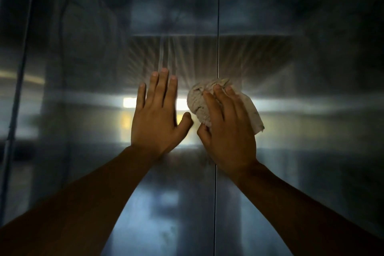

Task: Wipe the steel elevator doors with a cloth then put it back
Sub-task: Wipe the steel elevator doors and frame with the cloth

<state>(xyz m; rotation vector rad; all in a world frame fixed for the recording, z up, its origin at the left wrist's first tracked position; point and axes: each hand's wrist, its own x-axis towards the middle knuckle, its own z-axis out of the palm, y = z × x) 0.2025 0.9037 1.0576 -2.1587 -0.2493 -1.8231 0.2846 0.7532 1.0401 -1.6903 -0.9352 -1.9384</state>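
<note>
At the far left of my view a dark vertical door frame edge (pixel 19 72) runs down beside the steel elevator doors (pixel 87 93), whose brushed surface fills nearly everything I see and throws back blurred, smeared light. Moving right, my left forearm (pixel 89 199) rises diagonally from the bottom left corner, stretched out nearly straight. My left hand (pixel 155 114) lies flat against the left door panel, palm to the steel, four fingers extended upward and held close together, the thumb angled out to the right; it is spread wide and holds nothing. Just beside that thumb is the cloth (pixel 199 100), a pale, crumpled wad of fabric pressed to the doors at the vertical centre seam (pixel 217 27), where the two panels meet. My right hand (pixel 226 131) covers the cloth's lower right part, fingers curled over the top of it and thumb tucked under its left edge, so the hand is clamped around it and pinning it to the metal. A loose corner of the cloth sticks out to the right past my knuckles. My right forearm (pixel 301 203) climbs in from the bottom right corner, wrist bent slightly inward toward the seam.
</note>
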